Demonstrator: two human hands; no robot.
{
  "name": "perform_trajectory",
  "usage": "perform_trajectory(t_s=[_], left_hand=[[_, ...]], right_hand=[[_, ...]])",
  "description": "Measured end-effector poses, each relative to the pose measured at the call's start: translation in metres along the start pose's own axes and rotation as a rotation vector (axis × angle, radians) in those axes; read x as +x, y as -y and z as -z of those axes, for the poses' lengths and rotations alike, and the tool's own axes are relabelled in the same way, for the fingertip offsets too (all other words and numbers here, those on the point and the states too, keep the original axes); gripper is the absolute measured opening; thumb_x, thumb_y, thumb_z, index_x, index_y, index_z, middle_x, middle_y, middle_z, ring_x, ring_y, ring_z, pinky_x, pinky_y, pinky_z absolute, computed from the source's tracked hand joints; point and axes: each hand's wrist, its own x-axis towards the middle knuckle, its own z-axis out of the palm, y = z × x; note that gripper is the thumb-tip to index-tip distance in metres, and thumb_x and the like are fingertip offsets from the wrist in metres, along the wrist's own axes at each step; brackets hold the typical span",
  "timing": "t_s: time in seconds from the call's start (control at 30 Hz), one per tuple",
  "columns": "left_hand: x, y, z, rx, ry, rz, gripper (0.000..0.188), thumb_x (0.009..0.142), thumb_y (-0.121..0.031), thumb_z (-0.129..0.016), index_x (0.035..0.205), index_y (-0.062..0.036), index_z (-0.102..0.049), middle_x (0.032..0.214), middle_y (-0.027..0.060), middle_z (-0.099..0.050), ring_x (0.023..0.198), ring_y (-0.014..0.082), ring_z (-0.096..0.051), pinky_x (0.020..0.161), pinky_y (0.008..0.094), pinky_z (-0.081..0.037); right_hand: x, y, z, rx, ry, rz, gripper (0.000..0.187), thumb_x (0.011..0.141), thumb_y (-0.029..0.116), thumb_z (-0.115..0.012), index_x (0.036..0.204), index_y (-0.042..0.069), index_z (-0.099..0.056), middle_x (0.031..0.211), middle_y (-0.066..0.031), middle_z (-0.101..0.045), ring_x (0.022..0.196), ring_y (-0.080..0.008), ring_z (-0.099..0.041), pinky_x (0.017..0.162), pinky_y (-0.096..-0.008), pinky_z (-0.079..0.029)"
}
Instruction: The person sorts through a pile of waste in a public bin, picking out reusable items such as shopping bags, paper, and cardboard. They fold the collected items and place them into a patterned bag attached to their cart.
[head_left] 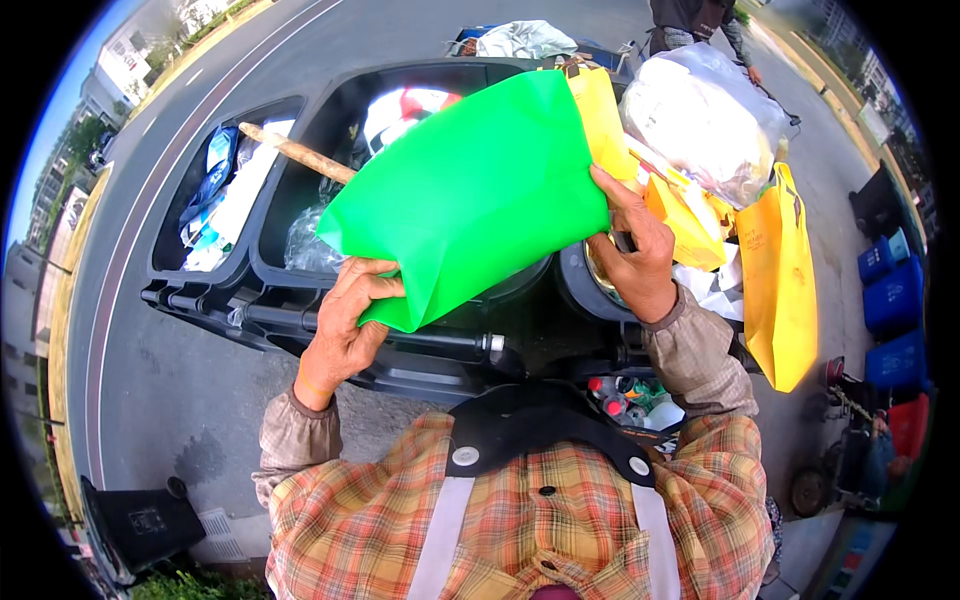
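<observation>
Stretched between my two hands is a smooth bright green bag, held up over the open dark bins. My left hand grips its lower left corner, fingers closed on the edge. At the bag's right edge, my right hand pinches the material between thumb and fingers. A wooden stick sticks out from behind the bag, its other end hidden. Yellow bags stand and lie to the right of my right hand, close to a clear plastic sack full of white stuff.
Dark wheeled bins with mixed rubbish stand in front of me. Plastic bottles lie below my right forearm. Another person stands at the far right. Blue bins line the right side; a black bin stands lower left.
</observation>
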Motion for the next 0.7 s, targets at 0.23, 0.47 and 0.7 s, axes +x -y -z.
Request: perform_trajectory(t_s=[0.23, 0.47, 0.7], left_hand=[[0.001, -0.031, -0.002, 0.182, -0.165, 0.253, 0.046, 0.074, -0.020, -0.073, 0.105, 0.0009, -0.047, 0.086, 0.0102, -0.057, 0.076, 0.0186, -0.056, 0.069, 0.0279, -0.045], [0.002, -0.042, -0.015, 0.412, -0.175, -0.085, 0.028, 0.066, 0.000, -0.065, 0.092, -0.0015, -0.055, 0.082, 0.0115, -0.052, 0.070, 0.0292, -0.052, 0.058, 0.0352, -0.042], [0.016, -0.060, -0.012, 0.507, -0.154, -0.065, 0.022, 0.069, 0.001, -0.065, 0.090, -0.0012, -0.059, 0.085, 0.0107, -0.050, 0.083, 0.0278, -0.047, 0.073, 0.0361, -0.037]], right_hand=[[-0.008, 0.017, -0.009, 0.279, 0.311, -0.202, 0.039, 0.064, -0.014, -0.058, 0.100, 0.000, -0.061, 0.087, -0.0093, -0.060, 0.073, -0.0169, -0.058, 0.063, -0.0226, -0.043], [0.002, 0.042, -0.017, 0.203, 0.278, -0.024, 0.033, 0.067, 0.005, -0.074, 0.097, 0.000, -0.061, 0.085, -0.0074, -0.059, 0.072, -0.0150, -0.057, 0.060, -0.0234, -0.044], [0.040, 0.031, 0.027, -0.034, 0.199, 0.193, 0.052, 0.065, 0.022, -0.079, 0.111, 0.006, -0.060, 0.099, -0.0060, -0.060, 0.089, -0.0150, -0.058, 0.072, -0.0253, -0.048]])
